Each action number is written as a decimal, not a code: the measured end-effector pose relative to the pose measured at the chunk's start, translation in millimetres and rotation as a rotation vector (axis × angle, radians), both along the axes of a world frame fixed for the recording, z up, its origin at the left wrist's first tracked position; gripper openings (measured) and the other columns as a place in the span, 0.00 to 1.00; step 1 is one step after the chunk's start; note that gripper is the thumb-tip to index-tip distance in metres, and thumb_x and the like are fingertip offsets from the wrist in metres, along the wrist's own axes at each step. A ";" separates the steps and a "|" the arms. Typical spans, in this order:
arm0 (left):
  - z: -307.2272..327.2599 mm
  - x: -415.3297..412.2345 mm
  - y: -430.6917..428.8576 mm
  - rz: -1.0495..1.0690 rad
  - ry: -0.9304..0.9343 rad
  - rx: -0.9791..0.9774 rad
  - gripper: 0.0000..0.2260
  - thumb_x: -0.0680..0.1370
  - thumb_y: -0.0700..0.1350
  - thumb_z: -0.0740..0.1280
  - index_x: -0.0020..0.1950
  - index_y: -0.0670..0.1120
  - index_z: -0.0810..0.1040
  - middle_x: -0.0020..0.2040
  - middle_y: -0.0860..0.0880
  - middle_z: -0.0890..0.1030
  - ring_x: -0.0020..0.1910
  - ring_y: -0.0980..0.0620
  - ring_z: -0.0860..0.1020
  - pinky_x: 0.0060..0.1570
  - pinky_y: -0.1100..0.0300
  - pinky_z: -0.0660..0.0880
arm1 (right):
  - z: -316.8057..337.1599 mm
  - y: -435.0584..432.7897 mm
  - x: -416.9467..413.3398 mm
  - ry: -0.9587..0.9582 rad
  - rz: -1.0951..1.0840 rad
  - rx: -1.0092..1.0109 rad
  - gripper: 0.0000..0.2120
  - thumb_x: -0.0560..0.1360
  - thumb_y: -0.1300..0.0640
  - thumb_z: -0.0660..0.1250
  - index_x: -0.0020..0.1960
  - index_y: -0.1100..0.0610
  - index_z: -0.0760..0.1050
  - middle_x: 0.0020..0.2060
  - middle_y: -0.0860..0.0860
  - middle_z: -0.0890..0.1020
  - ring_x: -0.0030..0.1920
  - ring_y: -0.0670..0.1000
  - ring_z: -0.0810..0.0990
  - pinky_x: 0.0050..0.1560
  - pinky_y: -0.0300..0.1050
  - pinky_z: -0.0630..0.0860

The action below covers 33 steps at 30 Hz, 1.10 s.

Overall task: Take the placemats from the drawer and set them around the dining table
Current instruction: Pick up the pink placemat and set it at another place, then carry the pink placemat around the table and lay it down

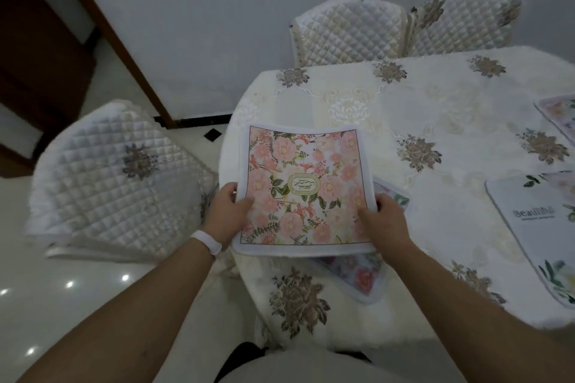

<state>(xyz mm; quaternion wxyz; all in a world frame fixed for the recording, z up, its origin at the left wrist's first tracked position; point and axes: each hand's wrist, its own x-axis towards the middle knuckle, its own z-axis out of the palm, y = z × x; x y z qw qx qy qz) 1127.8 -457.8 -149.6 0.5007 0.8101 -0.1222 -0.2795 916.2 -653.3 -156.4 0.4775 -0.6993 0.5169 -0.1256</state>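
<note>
A pink floral placemat [303,171] with a white border and an oval label lies over the near left corner of the dining table [404,109]. My left hand [228,211] grips its left edge, thumb on top. My right hand [384,221] holds its lower right part. A second placemat [362,277] with a paler flower print lies beneath it and sticks out at the lower right. A white placemat [535,227] with dark lettering lies at the table's right side. Another placemat [560,115] shows partly at the far right edge.
The table wears a cream embroidered cloth with brown flowers. A quilted chair [121,183] stands at the left, close to the table corner. Two more quilted chairs [348,31] [463,19] stand behind the table by the wall. Dark wooden door frame [118,40] at left; glossy tiled floor.
</note>
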 end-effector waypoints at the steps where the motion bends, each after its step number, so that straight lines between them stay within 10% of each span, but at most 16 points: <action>1: 2.8 0.2 9.6 0.056 0.022 -0.019 0.05 0.78 0.40 0.66 0.52 0.50 0.77 0.48 0.45 0.83 0.44 0.43 0.83 0.44 0.45 0.81 | 0.5 0.0 9.0 -0.007 0.041 0.002 0.05 0.77 0.58 0.65 0.52 0.55 0.76 0.42 0.54 0.81 0.38 0.51 0.79 0.41 0.48 0.78; 11: 26.5 -30.7 126.2 0.517 -0.016 -0.067 0.09 0.78 0.40 0.66 0.58 0.47 0.76 0.50 0.49 0.82 0.46 0.50 0.83 0.39 0.59 0.80 | 4.1 53.8 86.3 -0.063 0.479 -0.006 0.06 0.78 0.56 0.66 0.54 0.57 0.76 0.42 0.53 0.81 0.38 0.51 0.79 0.32 0.42 0.73; 16: 34.3 -38.1 185.9 0.662 -0.076 -0.011 0.06 0.77 0.41 0.67 0.48 0.53 0.77 0.48 0.45 0.83 0.46 0.43 0.82 0.47 0.45 0.81 | 18.2 104.3 114.6 -0.100 0.624 0.013 0.04 0.78 0.58 0.65 0.51 0.57 0.75 0.40 0.52 0.80 0.38 0.52 0.78 0.33 0.42 0.72; 33: 27.6 20.7 429.8 0.794 -0.067 -0.157 0.05 0.77 0.41 0.67 0.51 0.49 0.78 0.48 0.44 0.83 0.45 0.43 0.83 0.46 0.47 0.81 | 40.6 342.7 201.9 -0.108 0.710 -0.056 0.09 0.77 0.57 0.64 0.58 0.52 0.74 0.45 0.47 0.81 0.43 0.48 0.81 0.38 0.44 0.79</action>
